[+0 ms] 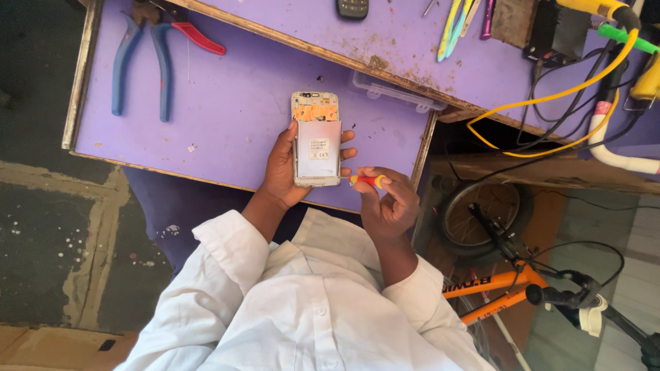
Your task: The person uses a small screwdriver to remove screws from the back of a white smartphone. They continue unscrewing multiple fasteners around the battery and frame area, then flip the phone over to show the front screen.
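Head view, looking down on my own two hands over a purple worktop (227, 103).

My left hand (285, 168) is wrapped around an opened phone (316, 141) with its back cover off, thumb on the left edge, fingertips showing at the right edge. Phone sits near frame centre, upright, orange inner frame exposed at its 12 o'clock end, a silvery battery filling the lower part.

My right hand (390, 203) lies at about 4 o'clock from the phone, fingers curled and pinching a small screwdriver (366, 181) with a red-and-yellow handle. The tip points at the phone's lower right corner; I cannot tell whether it touches.

White sleeves (227, 251) run down to 6 o'clock.

At 10 o'clock from the phone: blue-handled pliers (141, 65) flat on the worktop, a red-handled tool (199, 38) just beside them. At 1 o'clock, a clear plastic lid or tray (395, 93) against the raised shelf edge. At 12 o'clock on the shelf, a dark keypad handset (352, 8), cut off by the frame. Tweezers (455, 24) near 1 o'clock. Yellow and black cables (550, 96) at 2 o'clock. An orange bicycle (509, 278) at 4 o'clock, on the floor.
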A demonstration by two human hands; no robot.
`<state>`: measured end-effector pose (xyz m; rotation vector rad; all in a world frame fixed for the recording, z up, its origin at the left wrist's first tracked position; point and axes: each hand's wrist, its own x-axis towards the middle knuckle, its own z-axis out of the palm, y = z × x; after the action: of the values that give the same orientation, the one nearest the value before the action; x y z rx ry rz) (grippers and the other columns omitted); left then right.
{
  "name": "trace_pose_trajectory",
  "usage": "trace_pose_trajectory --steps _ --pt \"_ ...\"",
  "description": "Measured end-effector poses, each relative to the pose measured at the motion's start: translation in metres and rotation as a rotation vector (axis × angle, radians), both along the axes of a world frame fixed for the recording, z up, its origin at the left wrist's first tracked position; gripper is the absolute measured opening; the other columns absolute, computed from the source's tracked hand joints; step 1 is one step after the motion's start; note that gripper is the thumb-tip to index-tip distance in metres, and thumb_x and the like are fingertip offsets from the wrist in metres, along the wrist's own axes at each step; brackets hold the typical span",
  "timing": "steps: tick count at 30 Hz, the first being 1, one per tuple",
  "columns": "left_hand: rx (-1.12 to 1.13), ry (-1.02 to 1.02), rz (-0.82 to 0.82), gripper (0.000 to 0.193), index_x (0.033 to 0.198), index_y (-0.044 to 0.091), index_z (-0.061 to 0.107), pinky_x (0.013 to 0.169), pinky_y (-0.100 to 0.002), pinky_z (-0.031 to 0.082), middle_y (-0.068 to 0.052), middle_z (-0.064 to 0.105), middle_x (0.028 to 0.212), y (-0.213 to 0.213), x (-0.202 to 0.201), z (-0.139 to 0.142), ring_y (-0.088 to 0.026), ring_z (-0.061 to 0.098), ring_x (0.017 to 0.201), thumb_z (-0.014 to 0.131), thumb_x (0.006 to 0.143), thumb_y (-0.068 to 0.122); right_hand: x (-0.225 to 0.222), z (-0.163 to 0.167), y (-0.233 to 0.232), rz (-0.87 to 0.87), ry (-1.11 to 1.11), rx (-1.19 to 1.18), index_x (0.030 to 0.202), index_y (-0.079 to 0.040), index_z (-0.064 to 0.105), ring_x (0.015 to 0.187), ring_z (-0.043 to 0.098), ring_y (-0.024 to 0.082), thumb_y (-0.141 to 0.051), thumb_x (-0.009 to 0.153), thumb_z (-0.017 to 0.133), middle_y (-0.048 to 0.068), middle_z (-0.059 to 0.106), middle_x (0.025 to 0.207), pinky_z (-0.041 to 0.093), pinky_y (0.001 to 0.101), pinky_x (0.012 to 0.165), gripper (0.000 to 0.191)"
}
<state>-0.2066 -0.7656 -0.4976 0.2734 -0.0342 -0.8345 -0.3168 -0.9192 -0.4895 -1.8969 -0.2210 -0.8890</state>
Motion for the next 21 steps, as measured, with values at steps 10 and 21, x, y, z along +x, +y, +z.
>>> trace_pose_trajectory --steps 10,21 --pt "0.004 0.055 0.009 0.078 0.154 0.003 0.041 0.097 -0.058 0.057 -0.026 0.057 0.142 0.0 0.003 0.024 -0.044 0.063 0.122 0.046 0.101 0.061 0.008 0.016 0.001 -0.128 -0.042 -0.36 0.123 -0.012 0.05 0.089 0.071 0.029 -0.013 0.08 0.09 0.014 0.069 0.099 0.056 0.0371 0.074 0.059" --pt "-0.028 0.044 0.083 0.069 0.152 0.007 0.043 0.092 -0.055 0.059 -0.029 0.058 0.139 0.009 0.012 0.064 -0.04 0.065 0.115 0.046 0.104 0.056 0.026 0.047 0.018 0.213 0.124 -0.092 0.135 -0.01 0.045 0.113 0.07 0.033 0.004 0.101 0.058 0.021 0.069 0.125 0.054 0.0468 0.101 0.04"
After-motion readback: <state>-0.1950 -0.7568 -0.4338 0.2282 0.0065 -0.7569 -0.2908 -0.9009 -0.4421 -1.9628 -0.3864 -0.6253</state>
